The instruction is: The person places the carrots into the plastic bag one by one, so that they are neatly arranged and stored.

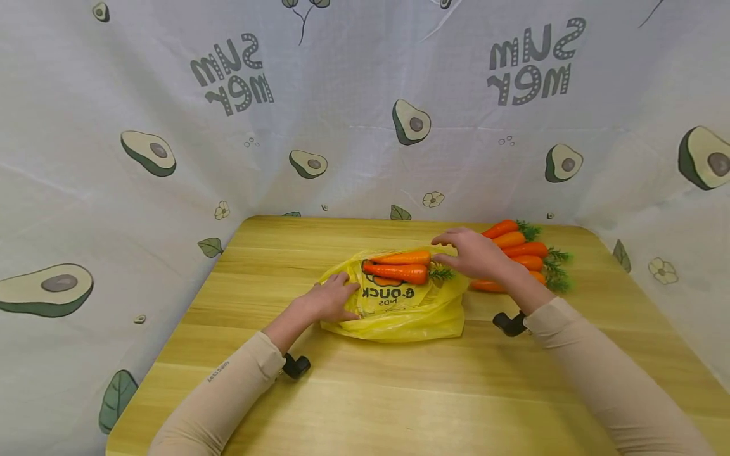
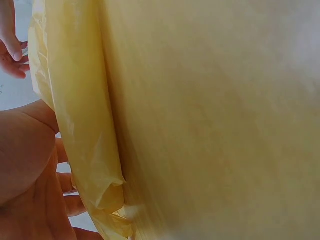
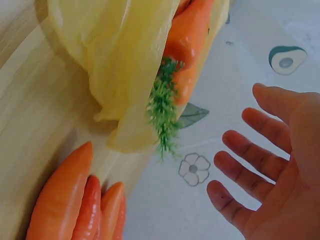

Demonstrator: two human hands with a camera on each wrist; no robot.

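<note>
A yellow plastic bag (image 1: 422, 324) with a printed duck design lies flat on the wooden table. On top of it are two orange carrots, a nearer one (image 1: 399, 273) and a farther one (image 1: 402, 258), their green tops (image 1: 441, 272) pointing right. My left hand (image 1: 329, 297) rests at the bag's left edge with fingers spread; in the left wrist view the fingers partly pass behind the yellow plastic (image 2: 82, 100). Above the bag's right end hovers my right hand (image 1: 470, 250). Its fingers are extended and hold nothing in the right wrist view.
Several more carrots (image 1: 526, 249) with green tops lie in a row to the right, partly behind my right forearm. A white curtain (image 1: 353, 126) with avocado prints hangs behind the table (image 1: 388, 392) and along its sides.
</note>
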